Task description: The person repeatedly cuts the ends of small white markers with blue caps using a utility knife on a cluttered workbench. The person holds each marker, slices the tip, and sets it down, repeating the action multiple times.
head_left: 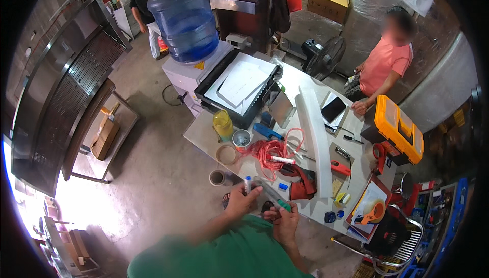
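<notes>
We stand at the near edge of the cluttered workbench (pixel 310 209), holding our work low over that edge so both hands meet in front of our green shirt. Our left hand (pixel 240 200) is clenched around a small white tube with a blue cap (pixel 247 182), kept upright, cap on top, probably so nothing runs out. Our right hand (pixel 285 220) grasps the green-tipped end of a slim grey tool (pixel 271 195), which slants up toward the left hand; whether its far end touches the tube we cannot tell, the fingers hide it.

Just beyond our hands on the workbench lies a tangle of red cord (pixel 270 151), with a dark red cloth (pixel 304 184) beside it, both within easy reach. Further in, a long white strip (pixel 313 138) runs across the top. At the workbench's far right corner sits a yellow toolbox (pixel 400 130), beside a person in a pink shirt (pixel 384 64)
</notes>
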Motion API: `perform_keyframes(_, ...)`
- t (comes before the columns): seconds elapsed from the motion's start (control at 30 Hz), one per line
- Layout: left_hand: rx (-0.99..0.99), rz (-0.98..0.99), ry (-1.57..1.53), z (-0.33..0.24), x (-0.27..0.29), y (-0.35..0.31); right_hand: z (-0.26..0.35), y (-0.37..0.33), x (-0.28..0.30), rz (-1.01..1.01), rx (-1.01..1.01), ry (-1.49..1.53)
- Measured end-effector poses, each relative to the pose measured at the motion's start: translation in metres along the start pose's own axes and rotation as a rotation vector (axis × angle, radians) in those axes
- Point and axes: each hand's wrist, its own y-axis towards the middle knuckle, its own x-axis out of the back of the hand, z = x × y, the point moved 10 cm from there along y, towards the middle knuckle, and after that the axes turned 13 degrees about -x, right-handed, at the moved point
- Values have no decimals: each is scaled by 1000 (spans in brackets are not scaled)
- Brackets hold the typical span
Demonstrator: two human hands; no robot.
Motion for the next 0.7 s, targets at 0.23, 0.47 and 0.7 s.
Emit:
perform_keyframes(0.23, -259, 98, 258, -64, 18, 14, 6, -12, -65, 327, -245, -421)
perform_keyframes(0.47, -361, 167, 351, -89, 12, 7, 3, -21, -84, 305, -114, -492)
perform_keyframes(0.7, -370, 183, 294, -88, 6, 1, 0, -25, -82, 278, -81, -586)
